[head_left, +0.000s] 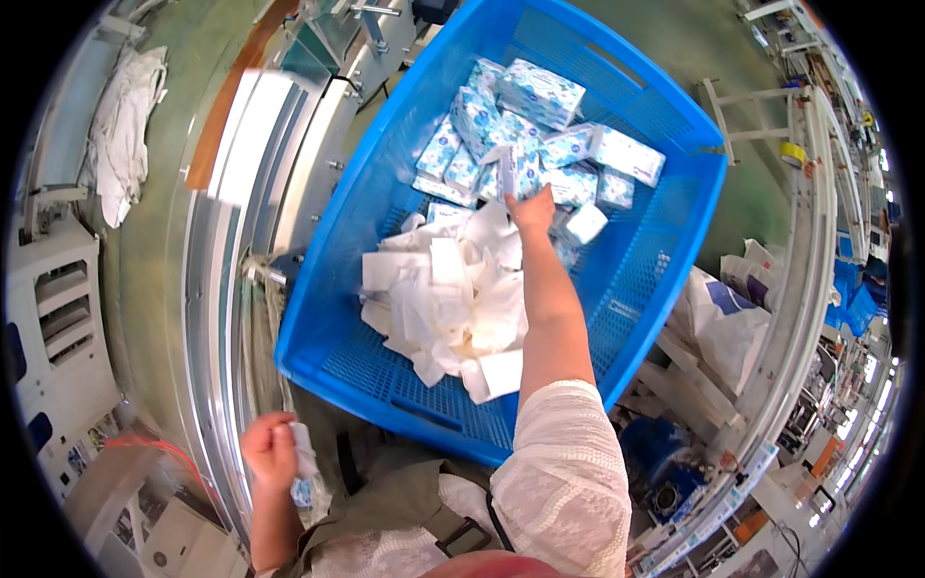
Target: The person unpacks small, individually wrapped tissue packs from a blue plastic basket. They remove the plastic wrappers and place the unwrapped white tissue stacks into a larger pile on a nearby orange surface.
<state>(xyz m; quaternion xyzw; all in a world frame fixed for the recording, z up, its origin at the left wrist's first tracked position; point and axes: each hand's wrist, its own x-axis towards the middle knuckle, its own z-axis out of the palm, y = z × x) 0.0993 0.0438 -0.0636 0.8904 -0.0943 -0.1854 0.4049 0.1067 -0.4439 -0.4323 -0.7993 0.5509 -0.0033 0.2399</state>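
A large blue plastic basket (332, 226) spreads out in front of me. Several blue-and-white tissue packs (541, 93) lie jumbled in its far half, and a heap of loose white tissues (443, 299) fills the nearer left part. My right hand (531, 210) reaches into the basket, its fingers closed on the near end of one tissue pack (523, 171) among the others. Down at the lower left, outside the basket, my left hand (269, 449) is closed around a white crumpled sheet (303, 451). A blue-patterned bit of wrapper (303, 493) shows just below it.
A metal conveyor rail (214, 318) runs along the left of the basket. White cloth (130, 125) lies farther left. To the right are white bags (723, 323), a blue motor (665, 462) and a long curved machine frame (805, 250).
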